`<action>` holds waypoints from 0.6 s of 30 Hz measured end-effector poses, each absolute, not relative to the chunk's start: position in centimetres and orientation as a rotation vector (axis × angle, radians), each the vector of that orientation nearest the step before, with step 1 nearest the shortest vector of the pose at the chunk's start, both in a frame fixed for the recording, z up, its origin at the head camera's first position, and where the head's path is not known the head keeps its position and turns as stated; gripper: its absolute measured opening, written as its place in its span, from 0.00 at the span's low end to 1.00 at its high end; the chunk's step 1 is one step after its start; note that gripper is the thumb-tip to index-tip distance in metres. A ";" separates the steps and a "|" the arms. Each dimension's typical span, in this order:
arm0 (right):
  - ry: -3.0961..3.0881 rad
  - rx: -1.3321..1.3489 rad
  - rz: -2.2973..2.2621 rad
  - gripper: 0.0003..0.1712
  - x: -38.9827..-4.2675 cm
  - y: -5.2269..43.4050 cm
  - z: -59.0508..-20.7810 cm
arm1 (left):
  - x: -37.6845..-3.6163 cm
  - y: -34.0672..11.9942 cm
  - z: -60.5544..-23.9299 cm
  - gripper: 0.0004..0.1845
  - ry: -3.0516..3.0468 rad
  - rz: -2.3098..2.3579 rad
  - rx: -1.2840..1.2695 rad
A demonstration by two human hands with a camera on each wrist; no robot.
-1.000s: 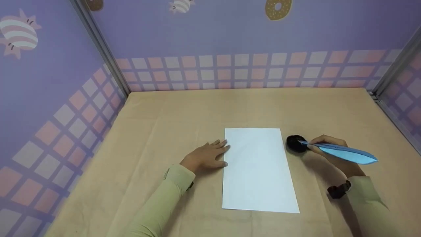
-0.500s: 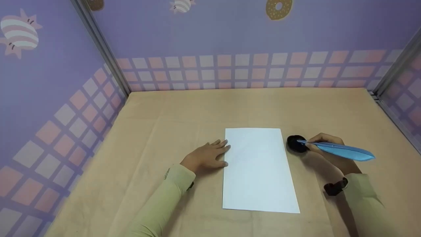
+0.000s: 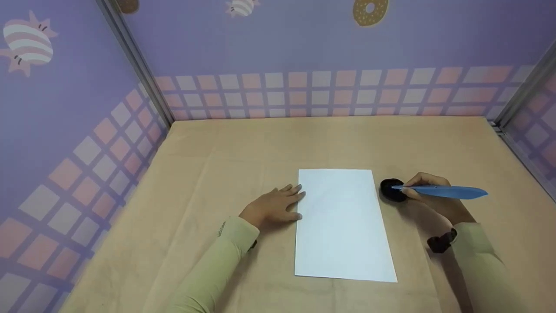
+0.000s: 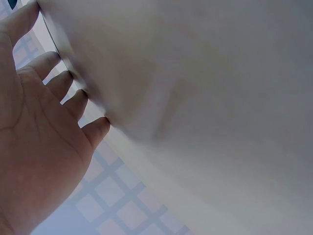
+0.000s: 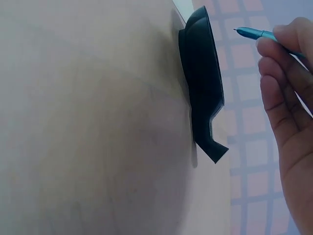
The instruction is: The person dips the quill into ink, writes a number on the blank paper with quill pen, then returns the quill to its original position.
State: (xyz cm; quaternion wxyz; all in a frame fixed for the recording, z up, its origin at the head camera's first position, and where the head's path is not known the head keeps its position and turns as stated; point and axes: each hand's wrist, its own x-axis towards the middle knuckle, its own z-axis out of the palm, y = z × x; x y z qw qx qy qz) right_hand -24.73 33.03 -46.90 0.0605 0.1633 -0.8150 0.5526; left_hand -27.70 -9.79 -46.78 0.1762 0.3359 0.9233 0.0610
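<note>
A white sheet of paper [image 3: 343,230] lies upright in front of the person, bare of marks. My left hand [image 3: 273,206] rests flat at its left edge, fingers spread, with fingertips and thumb on the border. To the right of the sheet sits a small black dish [image 3: 391,196]; the right wrist view shows it as a shallow black bowl [image 5: 198,63] with a bent handle. Between thumb and fingers my right hand [image 3: 445,209] pinches a blue feather pen [image 3: 456,191]. The pen's thin tip [image 5: 239,31] points over the dish, apart from it in the right wrist view.
A beige cloth [image 3: 226,152] covers the table. Purple walls with pink and white checks [image 3: 321,82] close off the back and sides, with metal posts [image 3: 137,65] at the corners. A black wrist strap [image 3: 442,241] is at the right sleeve.
The feather end of the pen has swung upward to nearly level, and my right hand has shifted slightly left and away from me. My left hand and the sheet stay put.
</note>
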 end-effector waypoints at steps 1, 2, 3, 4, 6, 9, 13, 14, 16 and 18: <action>-2.464 0.498 1.686 0.07 -24.9 33.1 -46.9 | -27.7 -9.8 -46.8 0.39 2.615 0.176 0.952; -2.466 0.514 1.696 0.07 -25.0 33.1 -46.9 | -27.7 -9.8 -46.8 0.39 2.614 0.173 0.952; -2.470 0.528 1.706 0.08 -25.1 33.1 -46.9 | -27.7 -9.8 -46.8 0.39 2.614 0.174 0.952; -2.474 0.540 1.705 0.08 -25.1 33.2 -46.9 | -27.7 -9.8 -46.8 0.39 2.612 0.172 0.952; -2.498 0.547 1.701 0.09 -25.2 33.1 -46.7 | -27.7 -9.8 -46.8 0.38 2.610 0.175 0.951; -2.544 0.535 1.709 0.11 -25.3 33.1 -46.4 | -27.7 -9.8 -46.7 0.38 2.611 0.178 0.951; -2.584 0.530 1.714 0.13 -25.5 33.0 -46.2 | -27.7 -9.9 -46.8 0.38 2.608 0.182 0.946; -2.590 0.538 1.703 0.13 -25.6 33.0 -46.2 | -27.7 -9.9 -46.8 0.38 2.607 0.187 0.947; -2.588 0.566 1.692 0.11 -25.8 33.0 -46.2 | -27.7 -9.9 -46.8 0.38 2.606 0.188 0.942; -2.591 0.590 1.674 0.10 -26.0 33.1 -46.4 | -27.7 -9.8 -46.8 0.38 2.606 0.191 0.939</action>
